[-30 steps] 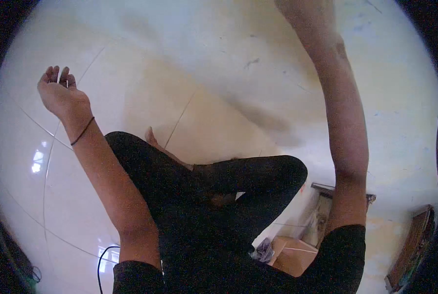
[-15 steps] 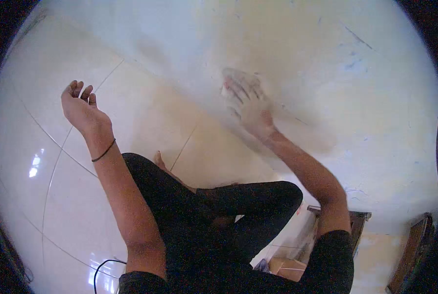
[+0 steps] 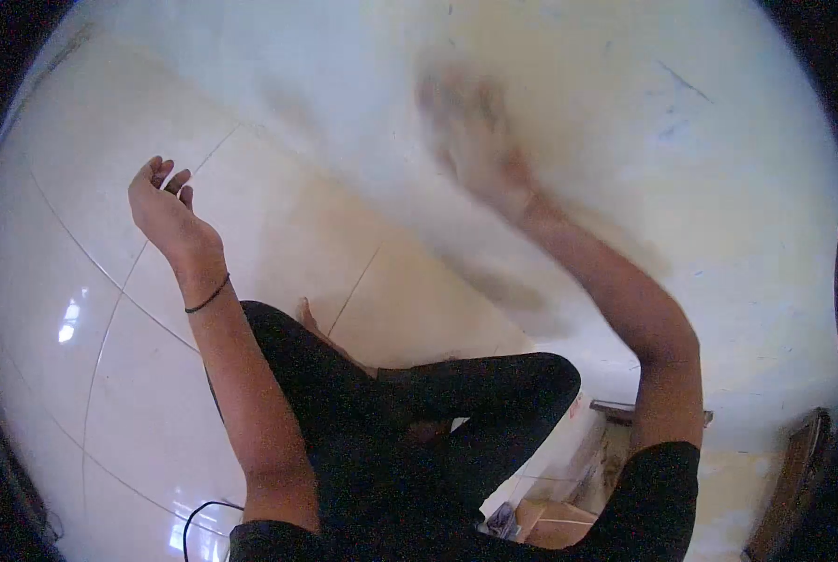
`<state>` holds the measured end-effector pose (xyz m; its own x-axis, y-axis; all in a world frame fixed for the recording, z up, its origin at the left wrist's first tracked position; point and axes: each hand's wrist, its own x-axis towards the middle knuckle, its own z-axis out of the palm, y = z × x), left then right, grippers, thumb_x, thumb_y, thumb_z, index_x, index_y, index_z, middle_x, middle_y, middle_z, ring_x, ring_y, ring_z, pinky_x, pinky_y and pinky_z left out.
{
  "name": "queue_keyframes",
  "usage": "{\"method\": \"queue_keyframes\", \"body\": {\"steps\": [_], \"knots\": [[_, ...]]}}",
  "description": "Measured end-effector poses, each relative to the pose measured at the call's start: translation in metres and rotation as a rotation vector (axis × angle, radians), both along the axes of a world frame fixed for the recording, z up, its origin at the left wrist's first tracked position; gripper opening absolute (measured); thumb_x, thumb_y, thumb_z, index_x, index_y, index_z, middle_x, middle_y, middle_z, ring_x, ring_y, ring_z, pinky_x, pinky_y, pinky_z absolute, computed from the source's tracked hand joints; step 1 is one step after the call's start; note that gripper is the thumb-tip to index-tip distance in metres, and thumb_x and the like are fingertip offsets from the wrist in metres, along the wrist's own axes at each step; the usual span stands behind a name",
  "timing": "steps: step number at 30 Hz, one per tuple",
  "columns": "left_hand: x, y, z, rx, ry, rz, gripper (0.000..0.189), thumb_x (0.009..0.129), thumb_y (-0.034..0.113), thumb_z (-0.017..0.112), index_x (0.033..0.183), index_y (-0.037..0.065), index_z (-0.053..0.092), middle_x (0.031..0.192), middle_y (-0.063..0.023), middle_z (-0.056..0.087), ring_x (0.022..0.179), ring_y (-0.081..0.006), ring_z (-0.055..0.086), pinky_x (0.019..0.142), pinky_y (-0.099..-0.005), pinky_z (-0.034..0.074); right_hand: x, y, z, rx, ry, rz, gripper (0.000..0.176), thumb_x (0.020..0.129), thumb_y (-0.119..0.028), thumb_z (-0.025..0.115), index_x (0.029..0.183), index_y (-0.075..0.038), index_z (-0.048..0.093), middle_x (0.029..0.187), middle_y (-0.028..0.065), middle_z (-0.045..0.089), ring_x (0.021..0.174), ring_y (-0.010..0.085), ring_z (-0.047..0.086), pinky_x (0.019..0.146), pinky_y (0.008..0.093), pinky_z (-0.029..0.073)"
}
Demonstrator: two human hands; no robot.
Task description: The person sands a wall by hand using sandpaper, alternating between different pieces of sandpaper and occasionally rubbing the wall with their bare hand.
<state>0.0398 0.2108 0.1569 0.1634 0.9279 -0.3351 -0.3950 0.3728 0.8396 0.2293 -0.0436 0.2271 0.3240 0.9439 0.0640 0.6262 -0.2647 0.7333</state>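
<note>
Though blurred, right hand (image 3: 473, 131) beyond box (image 3: 555, 526)

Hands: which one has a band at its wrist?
The left hand, over the glossy tiles: a thin dark band circles its wrist. The blurred right hand shows none.

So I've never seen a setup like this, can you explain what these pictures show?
There's no machine: one camera on a person's head looks down at their bare hands and folded legs. The left hand is raised over the tiled floor, fingers loosely curled, with nothing visible in it. The right hand is a blur at the pale, marked wall, so I can't tell whether it holds anything. A brown box sits on the floor beside the person.
</note>
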Motion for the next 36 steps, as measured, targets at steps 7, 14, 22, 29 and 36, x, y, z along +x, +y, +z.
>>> {"method": "queue_keyframes", "body": {"steps": [7, 14, 22, 29, 36], "knots": [[0.004, 0.002, -0.037, 0.079, 0.025, -0.141, 0.032, 0.093, 0.025, 0.042, 0.117, 0.006, 0.054, 0.113, -0.0082, 0.056, 0.093, -0.0203, 0.054, 0.084, -0.0333, 0.04, -0.03, -0.102, 0.078, -0.103, 0.027, -0.071, 0.067, 0.088, -0.042, 0.049, 0.144, -0.011, 0.03, 0.152, 0.0097, 0.023, 0.14, 0.0298, 0.02, 0.114, 0.0495, 0.014], [0.021, -0.018, -0.025, 0.1, 0.076, -0.224, 0.035, 0.089, 0.034, 0.046, 0.109, 0.006, 0.055, 0.105, -0.0062, 0.055, 0.087, -0.0191, 0.05, 0.084, -0.0347, 0.036, -0.033, -0.135, 0.371, 0.763, -0.609, -0.271, 0.065, 0.093, -0.042, 0.043, 0.145, -0.007, 0.026, 0.153, 0.0135, 0.019, 0.14, 0.0378, 0.014, 0.113, 0.0525, 0.01], [0.022, -0.034, -0.025, 0.176, 0.093, -0.318, 0.032, 0.089, 0.033, 0.045, 0.103, 0.006, 0.055, 0.098, -0.0049, 0.055, 0.082, -0.0182, 0.05, 0.079, -0.0345, 0.036, -0.069, -0.191, 0.108, 0.387, -0.11, -0.416, 0.065, 0.09, -0.04, 0.048, 0.144, -0.008, 0.029, 0.151, 0.022, 0.019, 0.134, 0.0504, 0.019, 0.106, 0.0662, 0.014], [0.023, -0.039, -0.032, 0.251, 0.061, -0.319, 0.032, 0.089, 0.033, 0.044, 0.104, 0.007, 0.055, 0.095, -0.0046, 0.055, 0.077, -0.0168, 0.049, 0.072, -0.033, 0.035, -0.121, -0.243, -0.039, 0.651, 0.127, -0.57, 0.068, 0.088, -0.042, 0.052, 0.143, -0.008, 0.031, 0.15, 0.0184, 0.024, 0.133, 0.0478, 0.024, 0.108, 0.06, 0.019], [0.033, -0.046, -0.041, 0.235, 0.13, -0.374, 0.03, 0.088, 0.031, 0.044, 0.102, 0.006, 0.053, 0.093, -0.0058, 0.054, 0.074, -0.0162, 0.047, 0.065, -0.0297, 0.035, -0.08, -0.226, 0.203, 1.03, -0.276, -0.476, 0.068, 0.089, -0.038, 0.051, 0.144, -0.005, 0.027, 0.15, 0.0247, 0.018, 0.136, 0.0518, 0.012, 0.108, 0.0629, 0.01]]}}
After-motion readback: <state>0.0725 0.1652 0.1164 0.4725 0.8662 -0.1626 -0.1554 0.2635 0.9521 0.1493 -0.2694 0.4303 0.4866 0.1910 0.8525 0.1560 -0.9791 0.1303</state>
